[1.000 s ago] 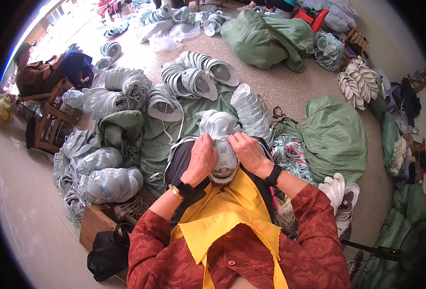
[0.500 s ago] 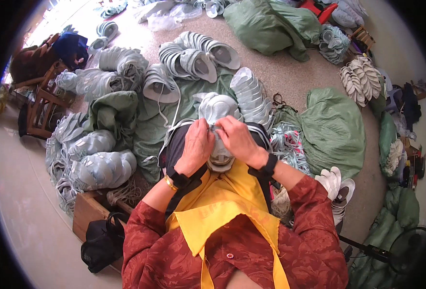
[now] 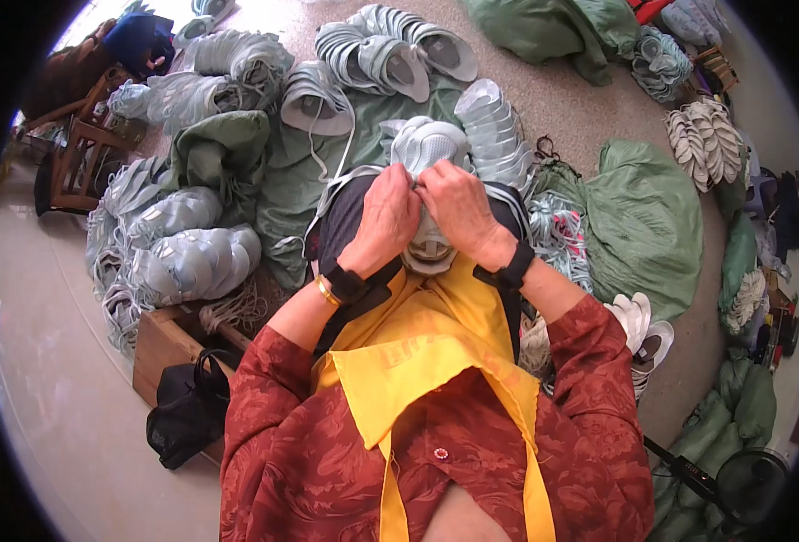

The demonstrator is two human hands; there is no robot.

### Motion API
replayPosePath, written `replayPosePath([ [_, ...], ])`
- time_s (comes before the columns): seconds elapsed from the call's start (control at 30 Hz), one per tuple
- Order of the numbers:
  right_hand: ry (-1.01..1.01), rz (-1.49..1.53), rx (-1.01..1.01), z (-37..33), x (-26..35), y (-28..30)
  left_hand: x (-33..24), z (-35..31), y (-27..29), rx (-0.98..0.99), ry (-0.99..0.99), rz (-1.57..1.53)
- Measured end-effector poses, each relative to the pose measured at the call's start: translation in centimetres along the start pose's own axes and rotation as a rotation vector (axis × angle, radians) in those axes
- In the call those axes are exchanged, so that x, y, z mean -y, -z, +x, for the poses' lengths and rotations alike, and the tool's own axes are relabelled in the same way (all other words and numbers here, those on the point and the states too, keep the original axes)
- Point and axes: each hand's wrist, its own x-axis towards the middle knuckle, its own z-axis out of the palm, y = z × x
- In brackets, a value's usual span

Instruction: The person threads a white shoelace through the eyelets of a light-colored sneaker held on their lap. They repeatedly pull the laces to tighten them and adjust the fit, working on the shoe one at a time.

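A pale grey-white shoe upper rests across my lap, its toe pointing away from me and its heel end toward my yellow apron. Over its lacing area my two hands meet. My left hand has its fingers pinched together at the left side. From the right, my right hand pinches close against it, fingertips almost touching. What lies between the fingertips is too small and covered to make out. White laces trail over my dark trouser leg to the left.
Nested stacks of uppers lie left, ahead and beside a green cloth. A full green sack and a bundle of laces are at right. A wooden box with a black bag stands near left.
The whole view has shifted, so my surroundings sit higher in the picture. My hands stay together over the shoe upper, their fingertips now closer together.
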Motion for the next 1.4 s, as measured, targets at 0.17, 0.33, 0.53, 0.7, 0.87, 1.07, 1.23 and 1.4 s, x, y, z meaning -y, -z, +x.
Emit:
replayPosePath([
  [0.17, -0.015, 0.004, 0.015, 0.6, 0.0, 0.0, -0.6, 0.3, 0.6, -0.016, 0.015, -0.033],
  [0.33, -0.15, 0.26, -0.015, 0.1, 0.0, 3.3, -1.6, 0.8, 1.4, 0.035, 0.063, -0.063],
  [0.53, -0.4, 1.028, 0.077, -0.1, 2.4, 16.0, -1.3, 0.2, 1.6, 0.018, 0.081, -0.109],
  [0.7, -0.362, 1.101, 0.015, -0.8, 2.3, 15.3, -3.2, 0.8, 2.2, 0.067, 0.009, -0.175],
  [0.87, -0.28, 1.202, 0.04, -0.1, 3.1, 13.7, -5.3, 0.9, 1.7, 0.123, 0.036, -0.399],
  [1.07, -0.281, 1.245, -0.015, -0.4, 1.1, 12.9, -4.2, 1.1, 0.5, 0.227, 0.059, -0.537],
  [1.23, -0.458, 1.468, -0.223, -1.5, -0.3, 13.2, -3.2, 0.9, 1.9, 0.294, 0.173, -0.636],
  [1.4, -0.576, 1.081, -0.077, -7.1, -5.5, 11.5, -0.9, 1.3, 5.5, 0.124, 0.199, -0.7],
])
